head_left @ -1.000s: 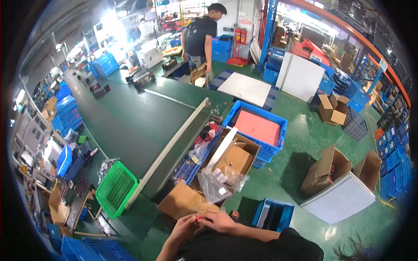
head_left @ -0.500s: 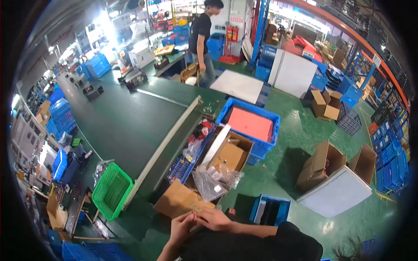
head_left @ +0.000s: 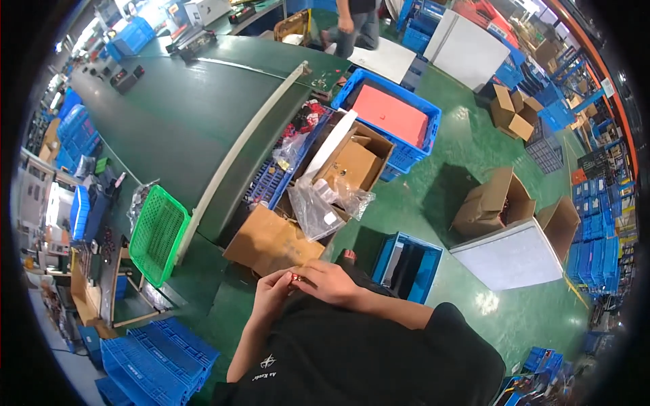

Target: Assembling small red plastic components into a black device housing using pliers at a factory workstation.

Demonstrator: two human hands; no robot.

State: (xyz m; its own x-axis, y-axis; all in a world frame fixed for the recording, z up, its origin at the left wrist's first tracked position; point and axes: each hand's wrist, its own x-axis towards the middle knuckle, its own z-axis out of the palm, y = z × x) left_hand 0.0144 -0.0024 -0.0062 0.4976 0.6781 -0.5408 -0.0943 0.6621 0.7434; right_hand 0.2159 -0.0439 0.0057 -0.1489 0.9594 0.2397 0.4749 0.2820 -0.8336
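Close in front of my body, my left hand (head_left: 271,292) and my right hand (head_left: 328,280) meet with bent fingers. Both hold a small red piece (head_left: 296,277) between their fingertips. Part of it looks shiny, but its kind is too small to make out. Just beyond my hands is the flap of an open cardboard box (head_left: 267,237). Crumpled clear plastic bags (head_left: 315,215) lie over the box's edge.
A green conveyor belt (head_left: 183,115) runs to the far left, with a green basket (head_left: 159,233) at its near end. Blue crates (head_left: 162,362) stand at lower left, and a blue bin (head_left: 433,271) is to my right. A person (head_left: 355,27) is at the back.
My view has tilted downward, so my hands and the boxes appear higher in it. Both hands still hold the red piece. The person at the back has shifted right.
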